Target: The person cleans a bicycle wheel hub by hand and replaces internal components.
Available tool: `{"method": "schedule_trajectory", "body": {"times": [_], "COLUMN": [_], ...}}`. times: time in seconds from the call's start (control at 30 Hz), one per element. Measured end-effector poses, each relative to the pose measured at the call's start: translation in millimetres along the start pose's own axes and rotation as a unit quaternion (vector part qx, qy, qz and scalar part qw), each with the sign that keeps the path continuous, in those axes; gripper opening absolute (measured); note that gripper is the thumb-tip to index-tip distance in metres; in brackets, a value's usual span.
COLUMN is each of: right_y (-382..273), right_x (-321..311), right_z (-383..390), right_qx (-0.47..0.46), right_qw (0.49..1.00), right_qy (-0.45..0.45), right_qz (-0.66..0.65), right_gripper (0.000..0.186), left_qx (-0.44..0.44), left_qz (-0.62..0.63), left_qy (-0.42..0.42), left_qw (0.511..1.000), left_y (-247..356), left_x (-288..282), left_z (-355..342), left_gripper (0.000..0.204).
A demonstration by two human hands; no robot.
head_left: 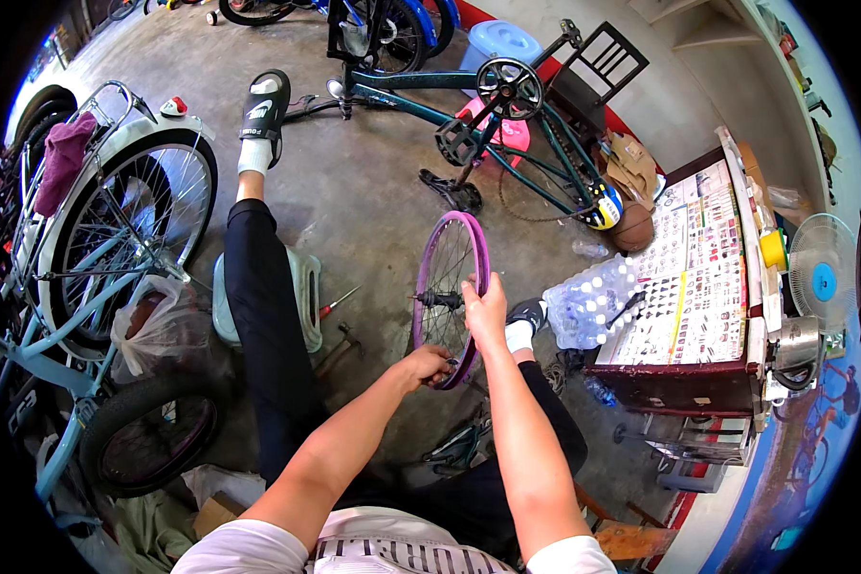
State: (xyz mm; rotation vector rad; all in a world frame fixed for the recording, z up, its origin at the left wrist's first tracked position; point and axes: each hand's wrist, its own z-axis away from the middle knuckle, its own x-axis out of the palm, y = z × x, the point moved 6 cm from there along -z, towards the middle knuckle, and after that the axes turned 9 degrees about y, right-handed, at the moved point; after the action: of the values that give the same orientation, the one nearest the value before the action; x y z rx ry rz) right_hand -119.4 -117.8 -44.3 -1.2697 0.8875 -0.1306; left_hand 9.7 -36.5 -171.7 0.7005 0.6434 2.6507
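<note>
The left hand (429, 366) covers the lower edge of the purple wheel rim (483, 251) — its fingertips are out of sight behind the spokes. The light-blue bicycle (86, 277) is cut off at the picture's dark left border, and the red-handled tool (339, 302) on the floor is too small to tell.

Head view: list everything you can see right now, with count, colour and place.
Wheel rim: one, purple, upright on the floor, centre.
Upturned bicycle: one, dark green, behind the rim.
Bicycle: one, pale blue with white mudguard, left.
Loose tyre: one, black, lower left.
Screwdriver: one, red-handled, on the floor by the left leg.
Water bottle pack: one, clear, right of the rim.
Fan: one, white and blue, far right.
Stool: one, light blue, top.
Left hand: grips the rim's lower edge.
Right hand: grips the rim's upper right edge.
</note>
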Motion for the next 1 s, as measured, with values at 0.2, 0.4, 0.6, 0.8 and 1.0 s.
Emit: {"method": "schedule_trajectory", "body": {"times": [0.2,0.4,0.6,0.8,1.0], "right_y": [2.3,10.8,15.7,15.5,-9.6], "right_x": [-1.2,8.9,9.1,6.0,-2.6], "right_z": [-1.1,-7.3,-9.0,-4.7,7.2], "right_qx": [0.022,-0.053,-0.042,-0.02,0.051], "right_qw": [1.0,0.999,0.999,0.999,0.997], "right_qy": [-0.013,-0.005,0.001,0.011,-0.017], "right_qz": [-0.005,-0.009,-0.005,-0.035,-0.052], "right_gripper": [0.024,0.021,0.022,0.021,0.02], "left_qx": [0.026,0.045,0.073,0.114,0.122], "left_qz": [-0.123,-0.214,-0.211,-0.205,-0.12], "left_qy": [-0.057,-0.016,0.041,0.038,-0.082], "left_qw": [0.99,0.976,0.974,0.971,0.982], "left_y": [11.3,10.3,17.2,16.1,3.8], "left_x": [4.2,4.7,4.8,-2.3,-3.3], "left_z": [-0.9,-21.7,-5.9,-0.3,-18.7], "left_gripper": [0.024,0.011,0.02,0.024,0.042]}}
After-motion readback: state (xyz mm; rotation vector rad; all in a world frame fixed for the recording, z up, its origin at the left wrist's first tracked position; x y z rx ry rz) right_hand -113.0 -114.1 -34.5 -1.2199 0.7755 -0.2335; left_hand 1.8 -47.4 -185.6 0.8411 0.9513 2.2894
